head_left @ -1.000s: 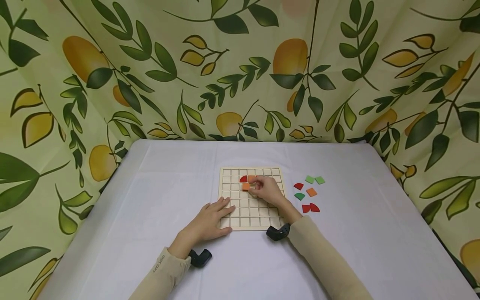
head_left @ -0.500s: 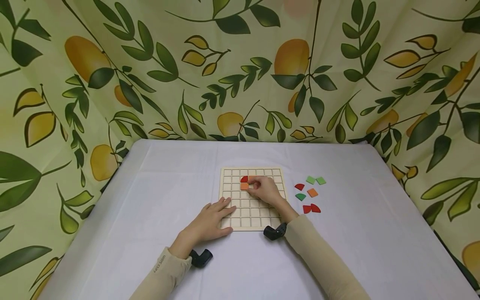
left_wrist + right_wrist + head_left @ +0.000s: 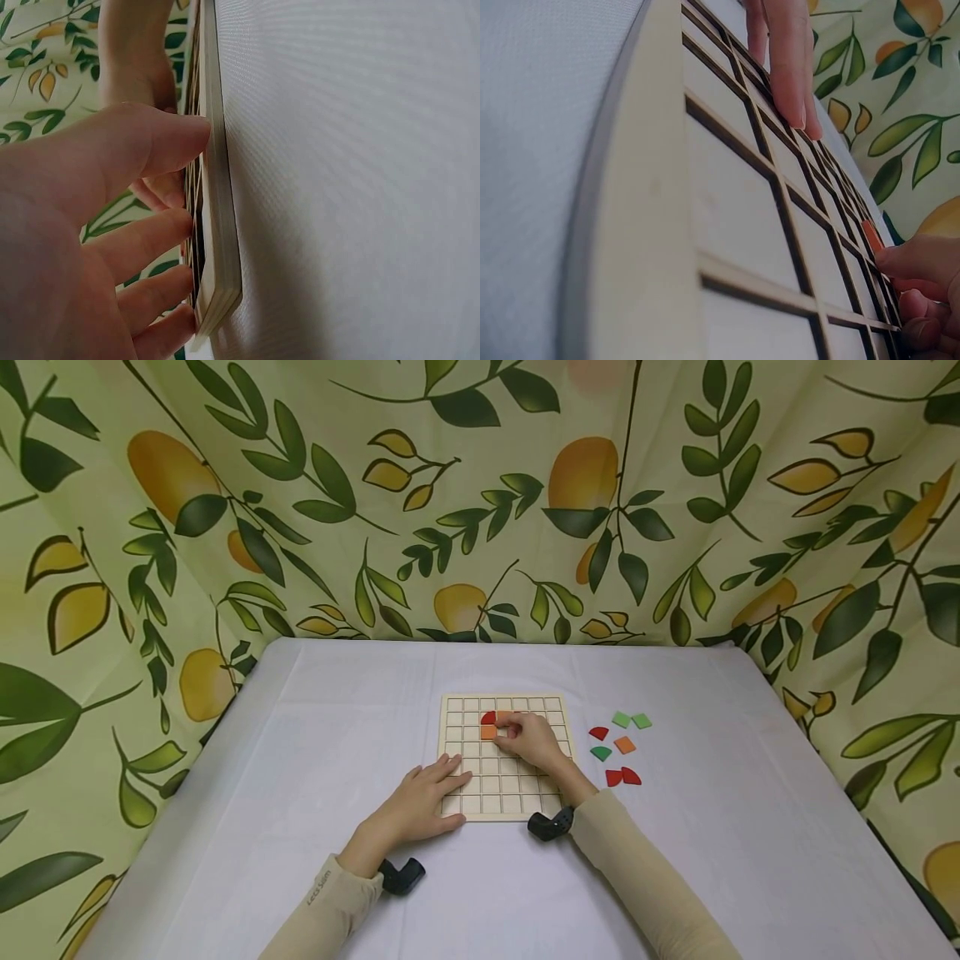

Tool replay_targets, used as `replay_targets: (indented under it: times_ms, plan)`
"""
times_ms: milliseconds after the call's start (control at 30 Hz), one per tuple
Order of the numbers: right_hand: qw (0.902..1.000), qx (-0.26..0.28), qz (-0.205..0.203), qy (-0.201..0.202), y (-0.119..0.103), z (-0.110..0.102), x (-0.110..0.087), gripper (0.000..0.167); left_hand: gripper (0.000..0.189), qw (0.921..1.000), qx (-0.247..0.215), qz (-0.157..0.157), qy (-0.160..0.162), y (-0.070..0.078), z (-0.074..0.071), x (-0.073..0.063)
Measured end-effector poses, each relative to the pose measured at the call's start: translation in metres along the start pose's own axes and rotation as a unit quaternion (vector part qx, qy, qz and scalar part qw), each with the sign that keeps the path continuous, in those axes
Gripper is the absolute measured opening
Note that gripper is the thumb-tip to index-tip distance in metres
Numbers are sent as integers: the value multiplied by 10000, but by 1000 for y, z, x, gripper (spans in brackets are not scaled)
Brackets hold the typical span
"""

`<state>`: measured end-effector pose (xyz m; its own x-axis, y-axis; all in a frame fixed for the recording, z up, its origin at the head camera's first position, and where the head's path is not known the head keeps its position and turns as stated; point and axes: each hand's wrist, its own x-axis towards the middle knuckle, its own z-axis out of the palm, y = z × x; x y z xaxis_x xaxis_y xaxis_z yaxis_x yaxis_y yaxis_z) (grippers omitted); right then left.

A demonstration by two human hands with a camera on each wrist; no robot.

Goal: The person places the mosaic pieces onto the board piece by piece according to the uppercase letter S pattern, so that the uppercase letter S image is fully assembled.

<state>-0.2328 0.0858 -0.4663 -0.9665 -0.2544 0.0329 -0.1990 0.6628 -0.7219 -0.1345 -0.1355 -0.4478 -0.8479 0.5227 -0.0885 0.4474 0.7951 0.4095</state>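
Observation:
A pale wooden grid board lies on the white table. My left hand rests over its near left corner with fingers spread and straight; in the left wrist view the thumb lies at the board's edge. My right hand is over the upper middle of the grid, fingers curled, thumb and finger at an orange square tile. That tile shows at the thumb tip in the right wrist view. A red quarter-circle tile sits just above it, and another orange square is partly covered by the fingers.
Right of the board lie loose tiles: two light green squares, a dark green quarter circle, an orange square and several red quarter circles. A leaf-and-fruit patterned curtain surrounds the table.
The orange square tile at my right thumb has shifted slightly left and up, now lined up in the cell under the red quarter circle. My left hand stays in place.

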Motion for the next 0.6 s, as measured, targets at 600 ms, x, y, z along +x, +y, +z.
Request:
replay_targets:
  times_ms: [600]
  plan:
    - [9997,188,-102,68,1,1,-1,24,63,10000,9,13,-46,0,-2,0]
